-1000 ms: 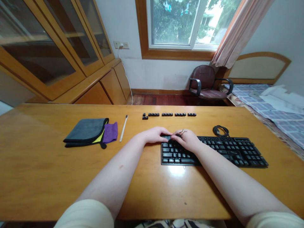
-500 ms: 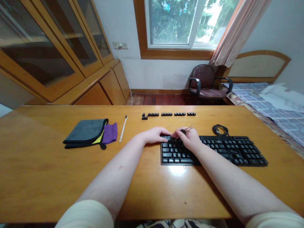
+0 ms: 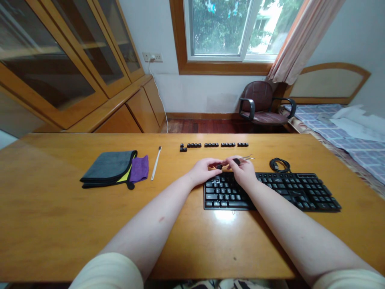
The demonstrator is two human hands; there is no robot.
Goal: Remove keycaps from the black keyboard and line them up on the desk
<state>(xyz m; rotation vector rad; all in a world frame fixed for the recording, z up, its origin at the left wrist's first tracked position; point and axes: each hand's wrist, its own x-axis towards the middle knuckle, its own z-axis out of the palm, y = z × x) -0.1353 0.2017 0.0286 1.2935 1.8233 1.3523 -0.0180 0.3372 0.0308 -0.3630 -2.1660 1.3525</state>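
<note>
Just above the upper left part of a black keyboard (image 3: pixel 288 190), my two hands meet. My left hand (image 3: pixel 204 170) pinches a small black keycap (image 3: pixel 219 166) between thumb and fingers. In my right hand (image 3: pixel 245 174) is a keycap puller (image 3: pixel 236 161) with a dark handle; its thin wire ends point to the right, and its other end lies close to the keycap, where contact is partly hidden. Several loose keycaps (image 3: pixel 211 145) stand in a row of small groups near the desk's far edge. Part of the key rows is covered by my right hand.
A white-handled brush (image 3: pixel 156 163) lies left of my hands, beside a folded grey cloth (image 3: pixel 108 166) and a purple cloth (image 3: pixel 140 168). A coiled black cable (image 3: pixel 279 164) rests behind the keyboard. Across the wooden desk (image 3: pixel 180 241) stand a chair (image 3: pixel 260 102) and a bed.
Both hands have lifted from the keyboard's upper left and moved slightly away from me and to the right. The keycap now shows between my left fingers; the puller has shifted right.
</note>
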